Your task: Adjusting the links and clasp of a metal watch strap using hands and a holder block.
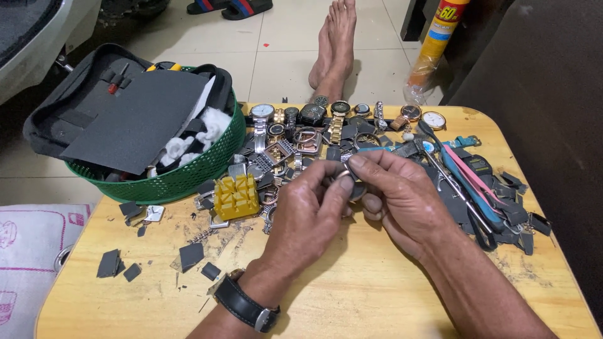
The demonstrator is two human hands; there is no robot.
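Observation:
My left hand (311, 210) and my right hand (402, 194) meet over the middle of a small wooden table (352, 295). Both pinch a small round metal watch case (352, 185) between thumbs and fingertips; most of it is hidden by the fingers. I wear a black-strapped wristwatch (248, 304) on the left wrist. Just beyond the hands lies a heap of wristwatches and watch parts (301, 135).
A green plastic basket (188, 176) with a black pouch, dark sheets and white cotton sits at the left. A yellow slotted block (237, 196) lies beside it. Tweezers, tools and grey scraps (477, 188) crowd the right side. Someone's bare feet (333, 50) rest on the tiled floor beyond.

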